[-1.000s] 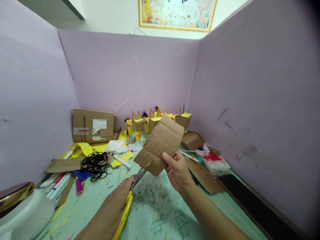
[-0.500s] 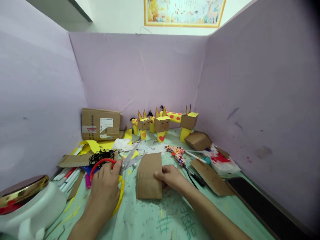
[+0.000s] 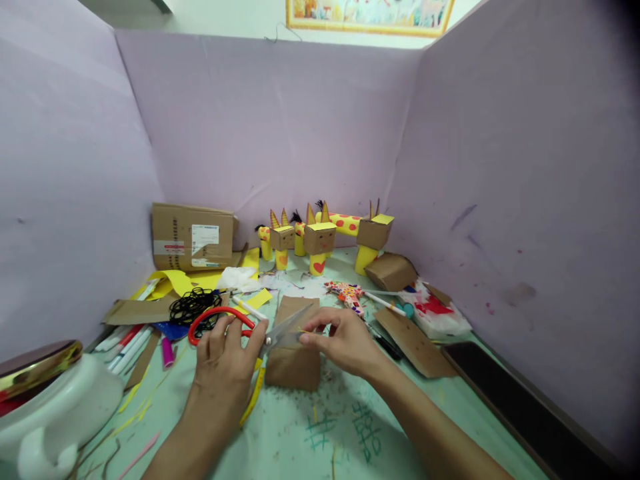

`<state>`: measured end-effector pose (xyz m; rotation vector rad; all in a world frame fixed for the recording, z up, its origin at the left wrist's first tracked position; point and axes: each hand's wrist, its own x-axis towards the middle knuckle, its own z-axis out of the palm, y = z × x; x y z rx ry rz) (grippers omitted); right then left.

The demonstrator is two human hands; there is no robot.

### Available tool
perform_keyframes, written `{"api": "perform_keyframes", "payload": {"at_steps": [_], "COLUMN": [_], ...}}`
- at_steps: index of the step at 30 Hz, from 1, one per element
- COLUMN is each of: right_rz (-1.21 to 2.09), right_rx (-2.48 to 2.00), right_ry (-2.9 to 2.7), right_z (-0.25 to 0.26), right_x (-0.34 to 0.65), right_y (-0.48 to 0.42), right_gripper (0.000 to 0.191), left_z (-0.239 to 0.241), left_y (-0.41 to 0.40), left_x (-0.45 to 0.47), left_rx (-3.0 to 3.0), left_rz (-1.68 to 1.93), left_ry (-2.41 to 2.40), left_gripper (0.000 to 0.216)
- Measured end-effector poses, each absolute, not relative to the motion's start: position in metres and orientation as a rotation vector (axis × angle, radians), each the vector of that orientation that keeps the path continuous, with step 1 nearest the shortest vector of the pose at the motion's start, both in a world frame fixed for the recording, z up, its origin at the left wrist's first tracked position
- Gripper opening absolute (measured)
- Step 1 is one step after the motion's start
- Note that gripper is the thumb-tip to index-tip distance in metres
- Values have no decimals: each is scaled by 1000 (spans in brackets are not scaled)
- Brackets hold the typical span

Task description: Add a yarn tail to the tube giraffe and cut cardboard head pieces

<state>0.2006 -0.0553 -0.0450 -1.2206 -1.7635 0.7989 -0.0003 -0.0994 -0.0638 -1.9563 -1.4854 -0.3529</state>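
My left hand (image 3: 225, 363) grips red-handled scissors (image 3: 273, 341) by the handle near the pivot, with the blades pointing right. My right hand (image 3: 345, 340) is closed in a pinch beside the blades. A tiny yellowish sliver shows at its fingertips, too small to name. Under the blades and fingers, a piece of brown cardboard (image 3: 293, 370) lies flat on the green table cover. A yellow measuring tape (image 3: 256, 395) curves out beside my left hand.
Giraffe-like figures of yellow tubes and cardboard heads (image 3: 320, 239) stand at the back. Left are a cardboard box (image 3: 173, 237), black cord (image 3: 193, 305), markers (image 3: 131, 350) and a white pot (image 3: 85, 407). Right are a glue gun (image 3: 350, 292), cardboard scrap (image 3: 415, 343) and dark phone-like slab (image 3: 505, 400).
My right hand has let go of the cardboard and come up to the scissor blades. The scissors have moved right, over the cardboard, with the blades closer together. The view has tilted down slightly.
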Motion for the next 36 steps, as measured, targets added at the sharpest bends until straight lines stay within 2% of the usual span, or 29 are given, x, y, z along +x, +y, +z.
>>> {"api": "perform_keyframes", "payload": {"at_steps": [5,10,12,14,16,22,25,29,33,36], "right_rz": [1104,924,897,953,1093,1314,1438,1551,1366,1121], "right_rx": [-1217,-1381,-1434,-1468,-1477,-1430,-1338,-1128,-872,-705], "right_ry": [-1561,-1406,-1422,-1482,-1501,-1220,-1089,-1029,-1046,-1099], "right_z": [-51,-56,-57,-58,-62,-82,-91,-88,-73,-62], "right_x": [199,211,218,224,227,218,206,193,191,192], "right_y": [-50,-37,-33,-32,-32,-25,-25,-33,-38,-40], "right_gripper": [14,24,34,45,48,22,22,20,25,20], "left_z": [-65,-64,-61,-58,-56,-51,-50,-53,-53,-52], "left_y": [-100,-98,-95,-93,-90,-87,-89,-93,-95,-95], "left_x": [0,-3,-8,-16,-25,-31,-24,-18,-15,-14], "left_rx": [-1953,-1959,-1925,-1890,-1888,-1853,-1921,-2003,-1982,-1906], "left_rz": [-347,-386,-452,-541,-666,-1191,-1337,-1313,-1430,-1573], "left_ry": [-1485,-1535,-1629,-1747,-1845,-2156,-2259,-2284,-2202,-2131], "left_gripper": [52,55,55,51,48,36,32,33,33,32]}}
